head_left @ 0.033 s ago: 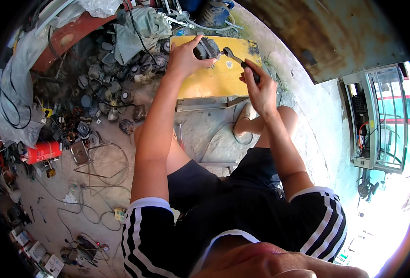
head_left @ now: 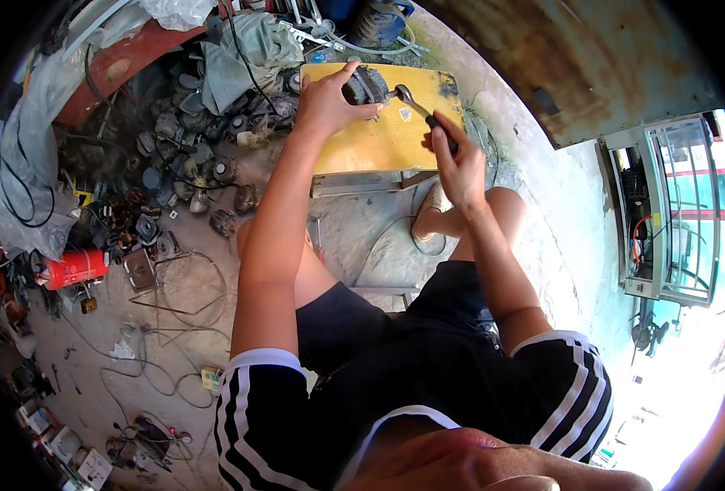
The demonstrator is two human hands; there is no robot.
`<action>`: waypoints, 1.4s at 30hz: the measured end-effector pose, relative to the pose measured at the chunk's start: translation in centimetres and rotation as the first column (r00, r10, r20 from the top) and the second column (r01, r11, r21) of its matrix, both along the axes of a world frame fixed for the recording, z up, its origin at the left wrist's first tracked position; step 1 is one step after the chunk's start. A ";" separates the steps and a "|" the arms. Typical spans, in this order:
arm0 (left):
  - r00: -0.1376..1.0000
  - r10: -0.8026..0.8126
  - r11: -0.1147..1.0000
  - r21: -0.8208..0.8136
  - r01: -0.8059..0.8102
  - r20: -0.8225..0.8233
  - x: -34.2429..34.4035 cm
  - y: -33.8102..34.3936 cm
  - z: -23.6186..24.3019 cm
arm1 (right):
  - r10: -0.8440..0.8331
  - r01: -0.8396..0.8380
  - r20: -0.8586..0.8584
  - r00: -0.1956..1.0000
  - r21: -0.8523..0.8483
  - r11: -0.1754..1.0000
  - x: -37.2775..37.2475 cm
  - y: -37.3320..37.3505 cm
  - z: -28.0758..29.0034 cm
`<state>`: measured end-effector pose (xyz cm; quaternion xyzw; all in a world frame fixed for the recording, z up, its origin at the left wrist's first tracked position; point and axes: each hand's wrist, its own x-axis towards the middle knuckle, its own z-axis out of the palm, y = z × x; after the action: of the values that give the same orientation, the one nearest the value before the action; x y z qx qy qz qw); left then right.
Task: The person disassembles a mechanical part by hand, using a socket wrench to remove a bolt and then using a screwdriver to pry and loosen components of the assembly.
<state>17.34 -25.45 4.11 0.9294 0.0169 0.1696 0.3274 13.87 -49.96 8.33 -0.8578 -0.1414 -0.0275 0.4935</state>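
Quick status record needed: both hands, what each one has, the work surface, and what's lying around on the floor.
left hand: gripping a small dark motor on the yellow board
right hand: closed on the handle of a metal wrench, head at the motor
work surface: yellow board, flat in front of the knees
floor left: pile of small motors and fan parts, loose wires, red canister
right side: open metal cabinet
posture: seated, both forearms reaching forward
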 end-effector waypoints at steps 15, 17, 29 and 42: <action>0.997 0.013 0.997 0.077 -0.007 -0.074 0.0 0.0 0.2 | 0.050 -0.035 -0.260 0.964 0.062 0.997 3.3 -1.4 -9.0; 0.997 0.016 0.998 0.068 -0.011 -0.076 0.1 0.1 0.1 | 0.027 -0.024 -0.214 0.976 0.019 1.000 3.3 -1.0 -8.5; 0.989 -0.080 0.991 -0.113 0.066 -0.121 0.6 1.2 -1.0 | 0.113 -0.114 -0.266 0.957 0.011 0.993 4.4 -1.8 0.4; 0.986 -0.122 0.979 -0.174 0.101 -0.116 0.9 1.8 -1.8 | 0.283 -0.501 -0.419 0.863 -0.634 0.589 14.9 7.3 12.6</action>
<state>18.26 -23.67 2.35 0.9068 -0.0006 0.0900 0.4118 28.76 -42.68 20.98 -0.9226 -0.2581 0.2598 0.1212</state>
